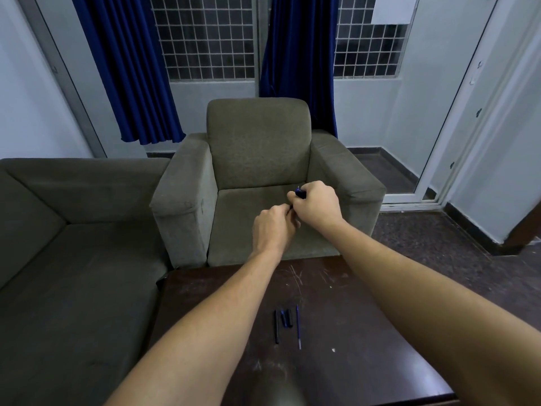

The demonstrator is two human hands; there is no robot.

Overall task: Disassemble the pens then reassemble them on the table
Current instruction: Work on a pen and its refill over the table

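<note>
Dark scratched table [366, 317] carries loose pen parts [285, 320], well below both hands' fingers [288, 213], which pinch one blue pen [300, 193] between them.

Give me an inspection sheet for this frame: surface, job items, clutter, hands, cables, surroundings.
Surface: dark wooden table, scratched, with small white specks.
Job's things: pen parts lie side by side on the table, a thin refill to their right; a blue pen is held in the air.
Clutter: nothing seen.
Grippers: left hand and right hand both closed on the blue pen, raised in front of the armchair.
Cables: nothing seen.
Surroundings: olive armchair, sofa, blue curtains, grilled window.
</note>
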